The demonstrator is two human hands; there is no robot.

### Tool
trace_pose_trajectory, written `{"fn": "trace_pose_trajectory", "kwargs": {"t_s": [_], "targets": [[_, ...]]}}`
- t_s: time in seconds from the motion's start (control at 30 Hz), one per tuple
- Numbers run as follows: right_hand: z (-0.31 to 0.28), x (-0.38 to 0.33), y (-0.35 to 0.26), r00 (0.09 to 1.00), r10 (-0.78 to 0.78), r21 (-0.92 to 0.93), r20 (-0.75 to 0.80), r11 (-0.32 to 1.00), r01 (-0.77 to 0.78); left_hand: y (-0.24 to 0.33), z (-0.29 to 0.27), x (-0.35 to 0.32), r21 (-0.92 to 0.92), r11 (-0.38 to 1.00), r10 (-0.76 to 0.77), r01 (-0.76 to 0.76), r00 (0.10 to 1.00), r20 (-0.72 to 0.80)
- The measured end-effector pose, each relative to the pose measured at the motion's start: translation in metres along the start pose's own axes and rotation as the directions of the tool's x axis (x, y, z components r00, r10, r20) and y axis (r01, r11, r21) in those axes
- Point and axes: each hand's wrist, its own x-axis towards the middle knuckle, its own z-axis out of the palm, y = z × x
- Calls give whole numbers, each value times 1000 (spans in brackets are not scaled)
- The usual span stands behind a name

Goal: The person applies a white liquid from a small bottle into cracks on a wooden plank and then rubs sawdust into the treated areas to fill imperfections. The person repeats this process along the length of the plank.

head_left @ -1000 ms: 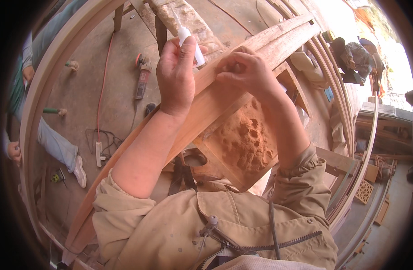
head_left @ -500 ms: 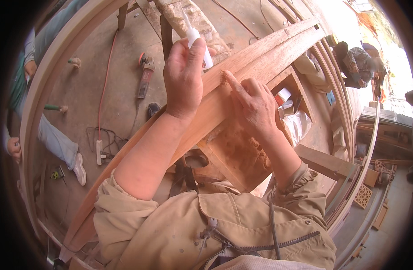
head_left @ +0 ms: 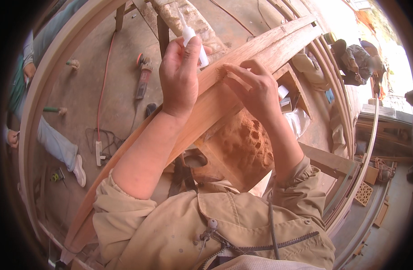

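Note:
My left hand (head_left: pixel 179 78) is closed around a white squeeze bottle (head_left: pixel 190 42), its thin nozzle pointing up and away from me. The bottle is above the far edge of a long reddish wooden beam (head_left: pixel 197 114) that runs from lower left to upper right. My right hand (head_left: pixel 256 87) has its fingers apart and bent, with the fingertips at a small rough spot of sawdust (head_left: pixel 221 74) on the beam's upper face. It holds nothing that I can make out.
Below the beam stands a wooden box (head_left: pixel 233 153) with sawdust in it. An angle grinder (head_left: pixel 143 81) lies on the floor beyond the beam, near a power strip (head_left: pixel 98 153). Curved wooden frame pieces (head_left: pixel 29 117) rise at the left. Other people (head_left: pixel 357 60) are at right and left.
My right hand has lifted its knuckles and spread its fingers at the sawdust spot, where the index finger was pointing before. My left hand with the bottle has shifted slightly left.

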Motion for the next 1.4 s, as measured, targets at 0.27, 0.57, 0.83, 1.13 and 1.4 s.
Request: {"fn": "trace_pose_trajectory", "kwargs": {"t_s": [0.27,0.57,0.83,1.13,1.4], "targets": [[8,11,17,992,61,173,109,982,-79,-1,0,0,-14,1000,-7,7,1000,-4],[4,19,9,980,117,183,158,972,-146,-3,-1,0,-25,999,-22,21,1000,-16],[5,18,13,974,124,190,188,969,-160,-5,-2,2,15,1000,-7,7,1000,3],[-5,20,20,933,131,403,336,875,-268,-1,1,1,36,999,-10,10,1000,-16],[6,8,18,979,16,362,205,928,-91,-1,-1,1,47,998,-31,31,1000,-4]]}}
